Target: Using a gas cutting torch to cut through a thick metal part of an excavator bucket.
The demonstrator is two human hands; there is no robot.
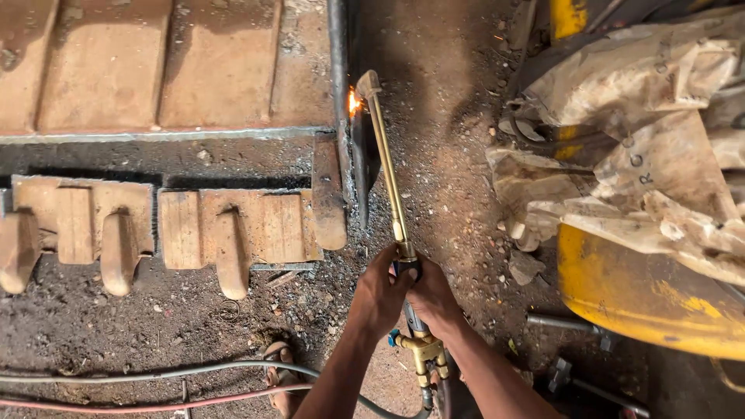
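Beside the steel plate's edge [341, 116], both hands [407, 291] clamp the torch [388, 171], open dirt rightward.

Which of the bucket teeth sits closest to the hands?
The rightmost tooth, pointing down just left of the left hand. The other two teeth lie farther left, toward the frame edge.

Head-worn view, steeply downward, close

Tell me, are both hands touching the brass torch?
Touching. The head view shows the left hand and the right hand wrapped around the handle of the torch, side by side, no gap visible.
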